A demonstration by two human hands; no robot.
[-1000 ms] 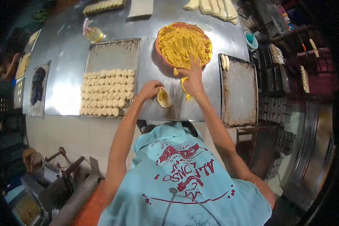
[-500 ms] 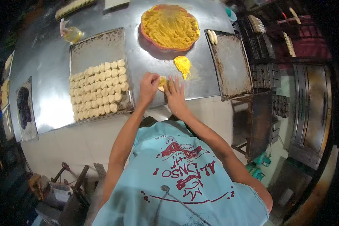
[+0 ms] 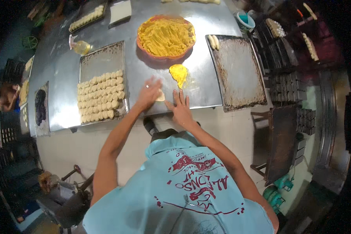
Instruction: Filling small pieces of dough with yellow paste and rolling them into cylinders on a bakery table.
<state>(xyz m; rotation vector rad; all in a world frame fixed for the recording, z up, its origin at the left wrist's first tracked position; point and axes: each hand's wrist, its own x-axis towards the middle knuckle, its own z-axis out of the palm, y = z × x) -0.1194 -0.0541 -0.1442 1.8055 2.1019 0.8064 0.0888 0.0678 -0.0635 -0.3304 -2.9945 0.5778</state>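
While both hands lie flat, fingers spread, one dough piece, two trays, one filling bowl.

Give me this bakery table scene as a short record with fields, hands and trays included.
surface: grey metal table
left hand: palm down, fingers spread, pressing on a small pale piece of dough
right hand: flat on the table just right of the dough, holding nothing
yellow filling: a small heap on the table beyond the hands; a round orange bowl full of it farther back
left tray: dark baking tray with rows of pale dough pieces
right tray: dark baking tray, two pale rolls at its far corner
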